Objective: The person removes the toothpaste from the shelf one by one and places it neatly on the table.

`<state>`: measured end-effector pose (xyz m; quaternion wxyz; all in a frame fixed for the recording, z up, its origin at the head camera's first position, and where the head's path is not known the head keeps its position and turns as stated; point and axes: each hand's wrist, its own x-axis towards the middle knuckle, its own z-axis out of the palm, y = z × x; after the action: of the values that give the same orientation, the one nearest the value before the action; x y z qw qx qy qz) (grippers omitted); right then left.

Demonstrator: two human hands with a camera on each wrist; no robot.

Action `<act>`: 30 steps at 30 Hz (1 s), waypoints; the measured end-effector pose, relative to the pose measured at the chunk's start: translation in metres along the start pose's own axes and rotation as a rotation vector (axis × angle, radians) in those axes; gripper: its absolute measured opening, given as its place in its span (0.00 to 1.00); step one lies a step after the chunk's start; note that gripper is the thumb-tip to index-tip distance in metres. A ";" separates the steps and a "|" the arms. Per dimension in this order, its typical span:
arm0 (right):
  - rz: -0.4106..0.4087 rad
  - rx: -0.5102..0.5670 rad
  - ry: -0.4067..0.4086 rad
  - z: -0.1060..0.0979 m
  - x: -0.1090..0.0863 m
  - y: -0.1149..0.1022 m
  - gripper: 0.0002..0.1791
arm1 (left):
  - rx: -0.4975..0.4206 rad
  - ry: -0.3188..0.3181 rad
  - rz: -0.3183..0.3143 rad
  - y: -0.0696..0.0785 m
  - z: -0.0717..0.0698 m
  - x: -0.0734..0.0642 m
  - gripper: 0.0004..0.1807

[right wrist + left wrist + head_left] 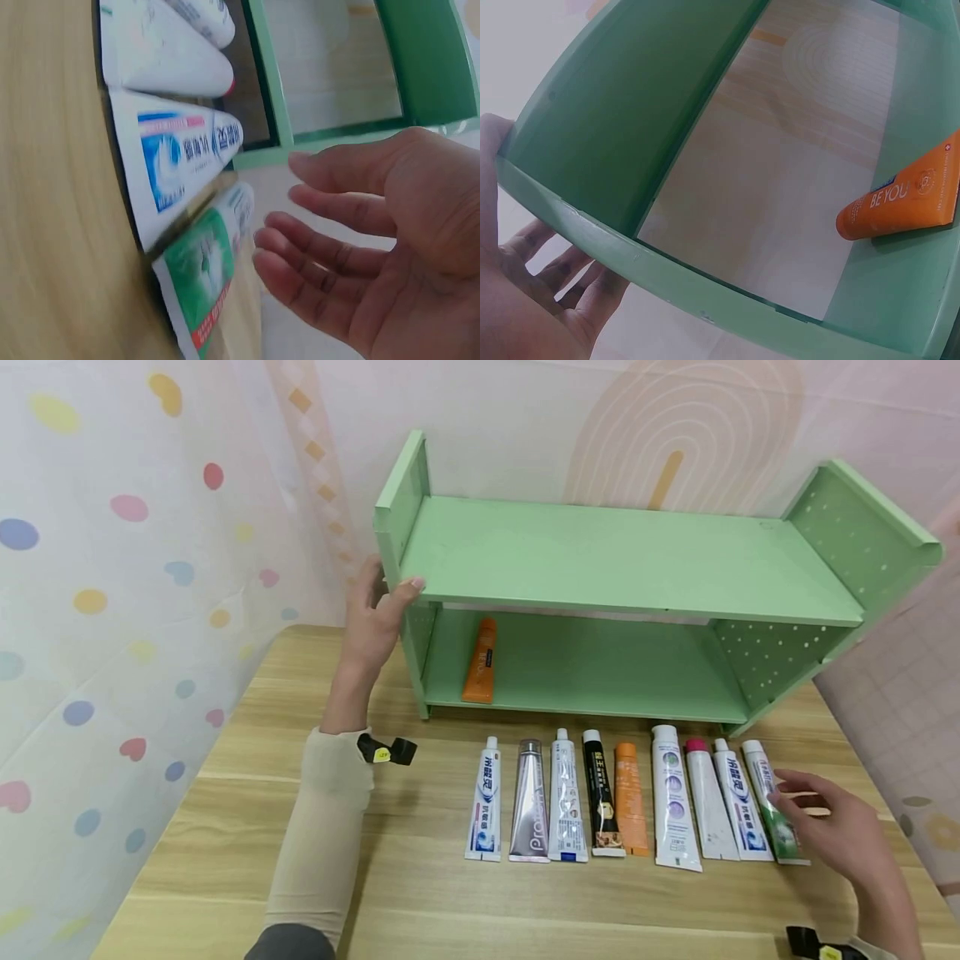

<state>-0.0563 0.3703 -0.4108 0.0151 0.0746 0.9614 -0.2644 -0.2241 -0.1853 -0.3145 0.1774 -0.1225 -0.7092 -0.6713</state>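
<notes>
My left hand [375,614] grips the left side panel of a green two-tier shelf [630,560], thumb at the front edge and fingers on the outer side. On the lower tier, near that panel, lies an orange tube [481,664] marked "BE YOU" in the left wrist view. At the right, my right hand [832,822] hovers by a green-and-white toothpaste tube [776,810], fingers loosely bent with nothing between them. The right wrist view shows a gap between the fingertips [262,259] and this tube. Left of it lies a blue-and-white toothpaste tube [742,806].
Several more tubes lie in a row before the shelf on the wooden table [420,910]: a silver tube [531,806], a black tube [602,797], another orange tube [631,802], a large white tube [675,802]. A patterned cloth [150,568] hangs behind.
</notes>
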 end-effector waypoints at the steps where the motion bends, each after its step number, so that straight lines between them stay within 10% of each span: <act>1: -0.010 0.008 0.005 0.001 0.000 -0.003 0.30 | 0.002 0.000 0.001 0.000 0.000 0.000 0.28; 15: -0.277 0.224 0.102 0.023 0.000 -0.039 0.32 | -0.001 -0.009 0.006 0.000 -0.001 0.001 0.28; 30: -0.412 0.426 -0.019 0.047 0.004 -0.081 0.45 | -0.005 -0.005 0.012 0.000 0.000 0.001 0.29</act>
<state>-0.0728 0.2774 -0.4106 -0.0457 -0.1231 0.8790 -0.4585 -0.2252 -0.1849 -0.3144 0.1792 -0.1287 -0.7072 -0.6717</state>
